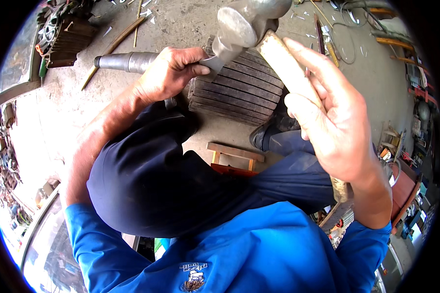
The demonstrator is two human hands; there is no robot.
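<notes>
In my right hand (337, 117) is a hammer, its fingers wrapped round the pale wooden handle (291, 66). The grey metal hammer head (237, 29) is raised at the top of the view, over a ribbed cylindrical rotor (239, 90). The rotor lies on its side in front of my legs, with a thick grey shaft (132, 62) sticking out to the left. Thumb and fingers of my left hand (168, 73) pinch a thin grey strip (214, 62) just above the rotor. The hammer head hides the strip's far end, so contact between them cannot be made out.
A small wooden stool (234, 152) stands between my legs. Wooden sticks (122, 39) and white scraps lie on the concrete floor. A finned machine part (68, 41) sits at the far left. Cluttered tools and parts line both sides, with a reddish box (405, 188) at the right.
</notes>
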